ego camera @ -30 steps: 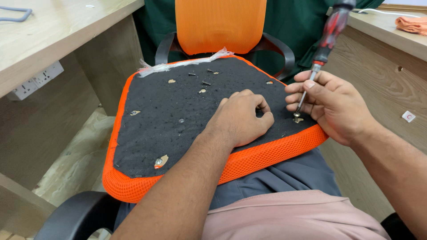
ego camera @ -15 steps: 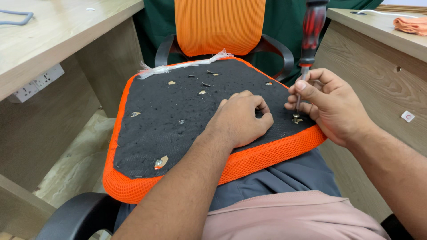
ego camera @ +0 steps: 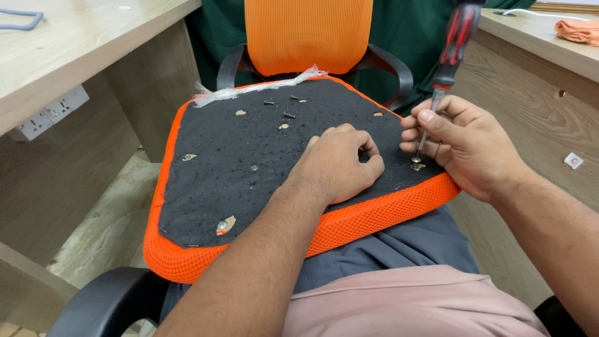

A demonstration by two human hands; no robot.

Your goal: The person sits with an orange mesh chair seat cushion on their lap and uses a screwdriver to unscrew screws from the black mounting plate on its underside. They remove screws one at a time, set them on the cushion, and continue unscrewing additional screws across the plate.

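An upturned chair seat (ego camera: 206, 156), black underneath with an orange mesh rim, rests across my lap. My left hand (ego camera: 340, 162) presses down on its black underside as a loose fist, holding nothing. My right hand (ego camera: 465, 140) grips the shaft of a red and black screwdriver (ego camera: 452, 47) that stands nearly upright. Its tip sits on a screw (ego camera: 417, 165) near the seat's right edge. Several loose screws (ego camera: 288, 114) lie toward the far side of the seat.
An orange chair backrest (ego camera: 309, 34) with black armrests stands behind the seat. Wooden desks flank me left (ego camera: 75, 43) and right (ego camera: 536, 56). A white wall socket (ego camera: 53, 112) sits under the left desk. An orange cloth (ego camera: 577, 30) lies on the right desk.
The screwdriver handle has swayed a little from side to side while its tip stays on the screw. My left hand has not moved.
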